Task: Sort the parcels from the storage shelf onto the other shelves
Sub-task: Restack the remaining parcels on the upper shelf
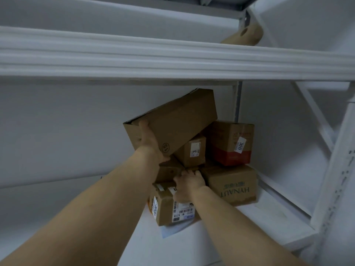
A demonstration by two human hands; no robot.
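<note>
The parcels sit in a pile in the back corner of the white shelf [259, 217]. The left hand [148, 143] holds the low end of a long brown box [178, 121], with its fingers wrapped round the edge. The box is tipped, and its high end is close under the shelf beam [172, 60]. It could bump the beam. It could also slip and drop, because only one hand holds it, right at one end. The right hand [189, 185] curls its fingers over the top of a front box with labels [165, 206]. If that box comes out fast, the small box marked 3 [192, 150] and the red and brown box [230, 143] higher in the pile might slide and tumble down.
</note>
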